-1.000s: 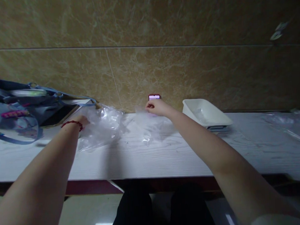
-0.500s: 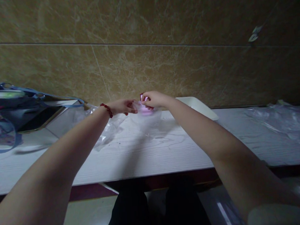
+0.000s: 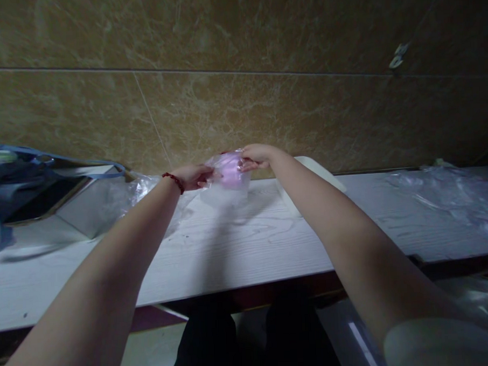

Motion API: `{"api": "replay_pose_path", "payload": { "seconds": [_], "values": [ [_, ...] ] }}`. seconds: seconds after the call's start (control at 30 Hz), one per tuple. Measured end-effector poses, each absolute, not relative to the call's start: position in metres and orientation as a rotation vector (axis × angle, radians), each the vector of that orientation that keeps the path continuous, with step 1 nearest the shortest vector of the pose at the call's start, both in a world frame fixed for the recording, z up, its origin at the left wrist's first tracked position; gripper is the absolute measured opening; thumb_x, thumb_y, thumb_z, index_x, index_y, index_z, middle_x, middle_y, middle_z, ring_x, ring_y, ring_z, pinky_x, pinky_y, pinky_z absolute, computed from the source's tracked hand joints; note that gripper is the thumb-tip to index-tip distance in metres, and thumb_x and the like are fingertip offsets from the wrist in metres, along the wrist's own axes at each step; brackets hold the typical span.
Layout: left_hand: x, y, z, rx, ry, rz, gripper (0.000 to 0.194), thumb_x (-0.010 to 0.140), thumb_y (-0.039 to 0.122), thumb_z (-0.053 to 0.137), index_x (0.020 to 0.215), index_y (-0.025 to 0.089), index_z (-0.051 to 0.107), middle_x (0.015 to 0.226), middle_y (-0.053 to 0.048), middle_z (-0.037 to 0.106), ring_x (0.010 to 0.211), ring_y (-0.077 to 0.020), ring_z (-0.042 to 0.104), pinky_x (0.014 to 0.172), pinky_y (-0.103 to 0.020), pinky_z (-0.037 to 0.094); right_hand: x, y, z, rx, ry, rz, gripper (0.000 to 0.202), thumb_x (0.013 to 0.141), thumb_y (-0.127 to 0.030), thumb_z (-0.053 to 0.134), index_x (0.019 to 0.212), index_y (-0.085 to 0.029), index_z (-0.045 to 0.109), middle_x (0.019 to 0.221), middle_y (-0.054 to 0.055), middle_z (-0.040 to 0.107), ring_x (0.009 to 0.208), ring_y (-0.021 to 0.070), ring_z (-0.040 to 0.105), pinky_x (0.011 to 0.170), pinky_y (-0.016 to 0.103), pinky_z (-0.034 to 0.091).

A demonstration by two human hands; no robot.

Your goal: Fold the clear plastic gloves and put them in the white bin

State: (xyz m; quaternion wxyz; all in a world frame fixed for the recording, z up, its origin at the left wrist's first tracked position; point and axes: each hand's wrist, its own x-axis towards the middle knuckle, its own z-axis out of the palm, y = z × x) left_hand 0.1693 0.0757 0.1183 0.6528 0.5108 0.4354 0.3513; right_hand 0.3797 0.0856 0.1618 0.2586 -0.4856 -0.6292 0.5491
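Observation:
A clear plastic bag (image 3: 224, 197) hangs between my hands above the white table, with a flat pinkish-purple item (image 3: 231, 171) in its upper part. What kind of item it is, I cannot make out. My left hand (image 3: 195, 177), with a dark red bead bracelet at the wrist, grips the bag's left edge, fingers closed. On the other side my right hand (image 3: 256, 156) pinches the bag's upper right edge beside the pink item. Motion blur softens the fingertips and the lower part of the bag.
Behind my right forearm lies a white tray (image 3: 320, 171). Crumpled clear plastic bags (image 3: 450, 195) are at the right, and more clear plastic (image 3: 145, 187) at the left. A white box (image 3: 75, 212) and a blue-strapped bag (image 3: 9, 171) stand far left. A marbled wall (image 3: 240, 107) rises behind the table (image 3: 263, 247).
The pink item now shows larger and flatter between my hands, within the bag. My right hand has turned from above it to its right side. The view has shifted slightly.

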Motion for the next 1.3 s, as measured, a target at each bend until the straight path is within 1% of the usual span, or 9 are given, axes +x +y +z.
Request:
{"api": "replay_pose_path", "payload": {
  "seconds": [0.13,0.33,0.4,0.47,0.53,0.63,0.83,1.07,1.3],
  "values": [
    [0.175,0.073,0.106,1.047,0.857,0.900,0.010,0.076,0.018,0.050,0.069,0.013,0.056,0.054,-0.001,0.058,0.052,-0.0106,0.058,0.052,-0.022,0.050,0.386,0.085,0.156,-1.174,-1.492,1.666,0.011,0.087,-0.012,0.031,0.081,-0.018,0.039,0.060,-0.003,0.048,0.052,0.0068,0.056,0.054,0.021,0.051],
    [0.180,0.059,0.092,0.946,0.623,0.920,0.025,0.076,0.037,0.049,0.081,0.014,0.059,0.083,-0.007,0.064,0.086,-0.0204,0.059,0.076,-0.040,0.047,0.394,0.085,0.144,-1.166,-1.340,1.648,0.005,0.089,-0.021,0.030,0.086,-0.021,0.035,0.063,-0.005,0.046,0.051,0.0073,0.054,0.047,0.022,0.051],
    [0.179,0.056,0.086,1.008,0.599,0.847,0.020,0.074,0.031,0.053,0.087,0.017,0.058,0.096,-0.007,0.062,0.094,-0.0209,0.055,0.075,-0.038,0.047,0.396,0.085,0.141,-1.077,-1.333,1.633,0.003,0.087,-0.021,0.035,0.086,-0.020,0.038,0.065,-0.004,0.049,0.055,0.0066,0.055,0.051,0.021,0.052],
    [0.176,0.056,0.080,1.097,0.648,0.799,0.018,0.071,0.021,0.058,0.089,0.017,0.058,0.100,-0.007,0.061,0.089,-0.0173,0.057,0.066,-0.028,0.047,0.400,0.085,0.139,-0.996,-1.384,1.637,0.002,0.084,-0.015,0.043,0.083,-0.016,0.043,0.067,-0.002,0.052,0.059,0.0051,0.056,0.056,0.017,0.051],
    [0.172,0.057,0.075,1.163,0.714,0.826,0.016,0.067,0.017,0.061,0.083,0.015,0.059,0.088,-0.005,0.063,0.070,-0.0104,0.057,0.052,-0.018,0.043,0.405,0.085,0.137,-1.015,-1.446,1.623,0.008,0.079,-0.006,0.048,0.077,-0.013,0.047,0.068,-0.001,0.055,0.059,0.0041,0.056,0.057,0.014,0.050],
    [0.165,0.061,0.069,1.159,0.777,0.882,0.013,0.063,0.017,0.065,0.073,0.015,0.058,0.069,0.001,0.059,0.052,-0.0046,0.050,0.043,-0.015,0.036,0.412,0.087,0.133,-1.205,-1.492,1.555,0.010,0.077,-0.005,0.050,0.070,-0.012,0.049,0.062,0.000,0.056,0.053,0.0046,0.054,0.051,0.014,0.049],
    [0.157,0.073,0.071,1.170,0.950,0.918,0.020,0.055,0.023,0.071,0.065,0.016,0.054,0.062,0.003,0.055,0.060,-0.0081,0.053,0.060,-0.023,0.043,0.417,0.096,0.123,-1.314,-1.562,1.451,0.008,0.080,-0.014,0.050,0.072,-0.015,0.048,0.054,-0.003,0.052,0.045,0.0047,0.050,0.046,0.017,0.047],
    [0.165,0.097,0.089,1.434,1.124,0.778,0.034,0.047,0.032,0.073,0.074,0.016,0.060,0.080,-0.005,0.062,0.077,-0.0161,0.057,0.067,-0.028,0.041,0.408,0.105,0.133,-1.182,-1.627,1.255,0.010,0.074,-0.007,0.052,0.069,-0.013,0.047,0.066,-0.001,0.053,0.058,0.0062,0.054,0.059,0.022,0.050],
    [0.183,0.106,0.113,1.737,1.133,1.372,0.025,0.057,0.032,0.067,0.068,0.016,0.052,0.076,0.000,0.060,0.077,-0.0118,0.054,0.073,-0.024,0.039,0.406,0.094,0.148,-1.005,-1.734,0.780,0.009,0.071,-0.015,0.055,0.079,-0.017,0.049,0.077,-0.001,0.052,0.076,0.0087,0.051,0.069,0.023,0.047]
  ]
}}
